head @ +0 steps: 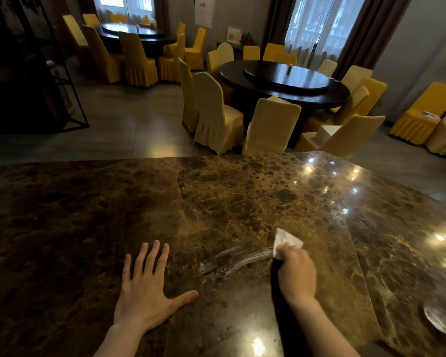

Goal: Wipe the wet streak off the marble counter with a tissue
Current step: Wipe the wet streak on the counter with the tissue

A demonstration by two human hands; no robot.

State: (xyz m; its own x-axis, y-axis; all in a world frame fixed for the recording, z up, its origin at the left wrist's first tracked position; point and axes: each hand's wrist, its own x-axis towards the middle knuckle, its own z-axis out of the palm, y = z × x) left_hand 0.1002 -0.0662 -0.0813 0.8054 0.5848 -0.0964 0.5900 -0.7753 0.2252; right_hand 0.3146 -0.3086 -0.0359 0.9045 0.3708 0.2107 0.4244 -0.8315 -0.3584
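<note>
Mid-wipe: right hand (296,270) closed in a tight grip on the white tissue (286,242), pressed to the marble tabletop (88,215) at the right end of the wet streak (232,262), near the front edge. Left hand (144,287) spread flat and empty on the tabletop just left of the streak, fingers wide, bracing. Streak curved between the two hands and plainly not yet cleared, so next up, by the look of it: a firm sweep leftward along the arc, tissue kept flat.
</note>
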